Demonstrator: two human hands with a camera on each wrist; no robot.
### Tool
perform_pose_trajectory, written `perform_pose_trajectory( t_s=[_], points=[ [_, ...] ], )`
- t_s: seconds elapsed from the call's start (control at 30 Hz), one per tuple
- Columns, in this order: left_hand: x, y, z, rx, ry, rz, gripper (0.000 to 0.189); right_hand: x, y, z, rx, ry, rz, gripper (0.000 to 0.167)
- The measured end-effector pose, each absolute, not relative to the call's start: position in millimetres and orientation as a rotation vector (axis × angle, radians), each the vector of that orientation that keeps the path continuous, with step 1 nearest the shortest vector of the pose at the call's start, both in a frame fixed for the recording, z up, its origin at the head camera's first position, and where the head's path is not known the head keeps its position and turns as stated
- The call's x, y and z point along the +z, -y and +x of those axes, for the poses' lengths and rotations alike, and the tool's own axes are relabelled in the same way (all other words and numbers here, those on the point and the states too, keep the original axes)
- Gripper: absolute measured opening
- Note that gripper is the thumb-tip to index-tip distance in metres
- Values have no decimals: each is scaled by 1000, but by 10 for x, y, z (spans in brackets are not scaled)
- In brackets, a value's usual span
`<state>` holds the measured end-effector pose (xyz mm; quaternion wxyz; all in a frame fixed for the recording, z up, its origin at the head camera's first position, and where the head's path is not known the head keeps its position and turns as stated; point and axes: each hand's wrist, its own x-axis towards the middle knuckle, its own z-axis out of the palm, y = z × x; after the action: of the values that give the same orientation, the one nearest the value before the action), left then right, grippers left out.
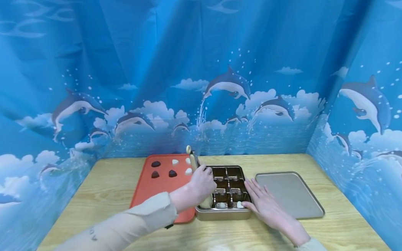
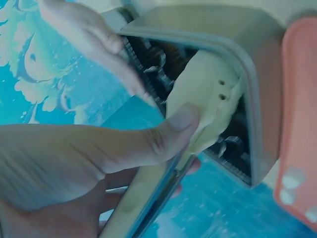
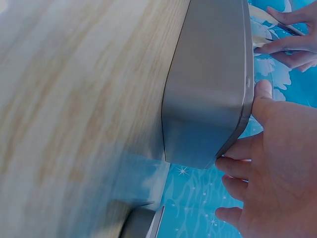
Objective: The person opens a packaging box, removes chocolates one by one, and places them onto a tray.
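Note:
My left hand (image 1: 202,185) grips cream-coloured tongs (image 2: 203,94), thumb on one arm and fingers on the other. Their broad heads, one with two small dark holes, reach down into the left side of a metal box (image 1: 223,215) fitted with a dark divided insert (image 1: 227,184). I cannot tell whether the heads hold anything. White pieces, one of them a white piece (image 1: 221,205) at the front middle, lie in front compartments. Along the box's right edge rests my right hand (image 1: 270,209), fingers extended, thumb at the front right corner.
To the left lies a red tray (image 1: 160,191) with dark brown pieces (image 1: 172,173) and white pieces (image 1: 175,162) near its back. A flat metal lid or tray (image 1: 289,195) is right of the box. A dolphin-print curtain (image 1: 198,83) encloses the wooden table (image 1: 229,242).

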<state>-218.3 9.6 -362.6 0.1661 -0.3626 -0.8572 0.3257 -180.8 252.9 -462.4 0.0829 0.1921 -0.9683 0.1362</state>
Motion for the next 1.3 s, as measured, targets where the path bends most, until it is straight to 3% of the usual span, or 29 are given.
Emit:
perform_pose_trajectory(
  t_s=[0.5,0.9,1.3],
  points=[
    [-3720,302,-2258,706,2230,-1097,8,-4632,-2521,-1814,417,2877,581,72],
    [-3786,703,-2304,375,2274,-1093,45,-4620,-2533,-1805,429,2880,576,71],
    [-3727,1089,-2280,-54,2299,-986,49,-4631,-2530,-1810,423,2879,572,72]
  ],
)
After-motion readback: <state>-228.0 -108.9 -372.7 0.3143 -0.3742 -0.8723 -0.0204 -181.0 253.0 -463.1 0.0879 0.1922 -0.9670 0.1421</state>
